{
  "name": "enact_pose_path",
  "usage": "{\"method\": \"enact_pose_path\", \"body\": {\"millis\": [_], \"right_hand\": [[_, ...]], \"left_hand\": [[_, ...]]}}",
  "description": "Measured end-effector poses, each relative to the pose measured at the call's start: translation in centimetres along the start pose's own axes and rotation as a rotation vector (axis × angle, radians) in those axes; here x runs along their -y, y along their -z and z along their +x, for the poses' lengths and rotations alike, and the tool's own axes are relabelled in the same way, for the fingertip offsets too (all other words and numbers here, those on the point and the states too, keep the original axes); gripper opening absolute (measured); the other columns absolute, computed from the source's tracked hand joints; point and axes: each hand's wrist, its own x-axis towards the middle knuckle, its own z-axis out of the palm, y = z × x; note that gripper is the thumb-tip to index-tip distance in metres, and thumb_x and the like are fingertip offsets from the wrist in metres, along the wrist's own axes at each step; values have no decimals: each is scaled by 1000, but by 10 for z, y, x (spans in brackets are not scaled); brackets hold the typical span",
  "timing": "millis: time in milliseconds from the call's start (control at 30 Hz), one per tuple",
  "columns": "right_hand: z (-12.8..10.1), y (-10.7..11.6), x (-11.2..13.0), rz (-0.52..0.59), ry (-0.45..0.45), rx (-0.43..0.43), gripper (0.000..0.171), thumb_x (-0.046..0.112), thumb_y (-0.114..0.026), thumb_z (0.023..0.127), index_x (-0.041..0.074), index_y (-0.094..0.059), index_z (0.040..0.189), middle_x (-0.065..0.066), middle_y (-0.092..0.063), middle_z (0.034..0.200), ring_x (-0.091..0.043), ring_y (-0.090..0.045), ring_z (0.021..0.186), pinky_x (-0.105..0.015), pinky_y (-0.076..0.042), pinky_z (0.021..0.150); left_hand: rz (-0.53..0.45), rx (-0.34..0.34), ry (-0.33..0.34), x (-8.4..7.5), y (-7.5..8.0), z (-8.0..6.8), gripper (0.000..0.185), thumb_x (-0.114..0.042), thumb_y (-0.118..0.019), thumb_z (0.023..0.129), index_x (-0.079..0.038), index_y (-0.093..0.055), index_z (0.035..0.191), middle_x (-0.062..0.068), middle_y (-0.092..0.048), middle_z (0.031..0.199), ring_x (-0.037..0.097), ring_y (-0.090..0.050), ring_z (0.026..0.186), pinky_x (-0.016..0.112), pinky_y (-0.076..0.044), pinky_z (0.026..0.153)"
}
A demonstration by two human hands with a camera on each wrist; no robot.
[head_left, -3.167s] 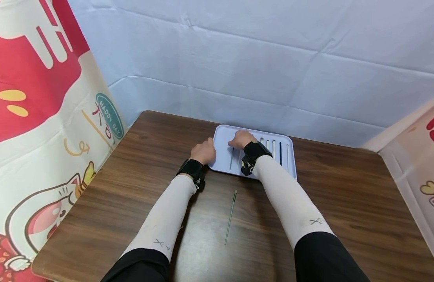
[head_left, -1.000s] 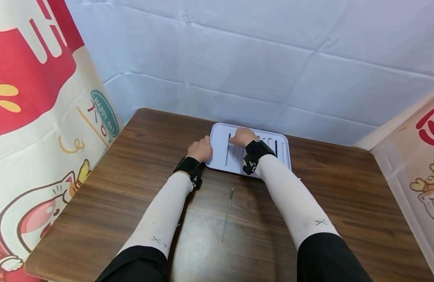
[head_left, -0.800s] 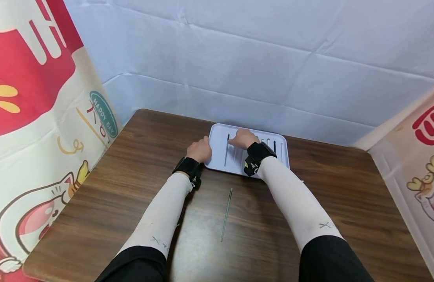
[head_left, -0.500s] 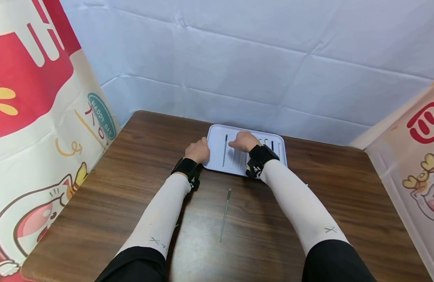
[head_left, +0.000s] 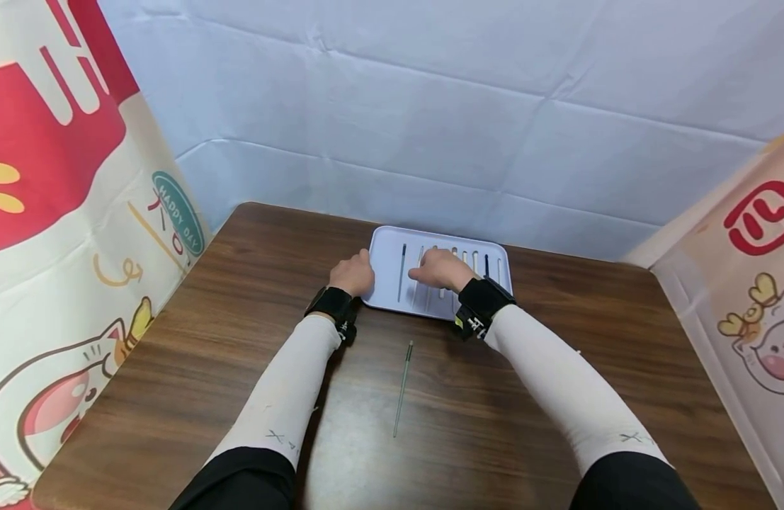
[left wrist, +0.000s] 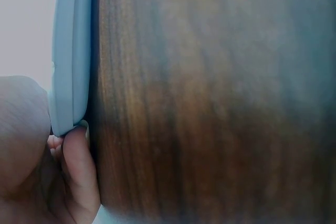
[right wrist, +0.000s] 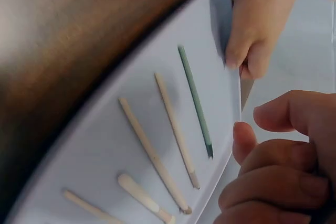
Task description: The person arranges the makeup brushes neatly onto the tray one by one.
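My left hand [head_left: 352,274] grips the left edge of a pale lavender tray [head_left: 384,265]; in the left wrist view its finger [left wrist: 79,166] curls against the tray's corner. My right hand [head_left: 444,270] hovers over the tray's middle, fingers bent, thumb and index finger apart, nothing between them in the right wrist view. Leftmost in the tray lies a thin green stick with a dark tip [right wrist: 197,100]. Beside it are several wooden sticks, one of them a light stick [right wrist: 176,129]. Further sticks are partly hidden under my right hand and wrist.
Another thin green stick [head_left: 402,389] lies on the brown wooden table [head_left: 251,340] in front of the tray. A dark stick [head_left: 486,265] lies near the tray's right end. A white cloth [head_left: 366,106] hangs behind, with printed curtains [head_left: 73,283] at the sides.
My right hand has moved away from the leftmost green stick, which now lies fully visible in the tray. The left hand keeps its grip. The whole view has shifted slightly.
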Motion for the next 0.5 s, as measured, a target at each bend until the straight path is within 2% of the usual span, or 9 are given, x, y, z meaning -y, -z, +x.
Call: {"method": "enact_pose_path", "body": {"millis": [200, 500], "right_hand": [[-16, -5, 6, -7, 37, -3, 49, 30, -55, 99, 18, -37, 55, 6, -31, 53, -12, -31, 49, -31, -32, 55], [-37, -7, 13, -11, 65, 15, 49, 29, -55, 99, 18, -37, 55, 5, -29, 53, -11, -26, 49, -31, -28, 55]], "left_hand": [[8, 10, 2, -2, 3, -3, 29, -19, -31, 108, -3, -44, 129, 14, -58, 106, 31, -58, 86, 42, -48, 75], [11, 2, 0, -4, 2, -5, 30, -18, -30, 108, -2, -44, 129, 15, -57, 105, 32, -58, 85, 42, -48, 74]]}}
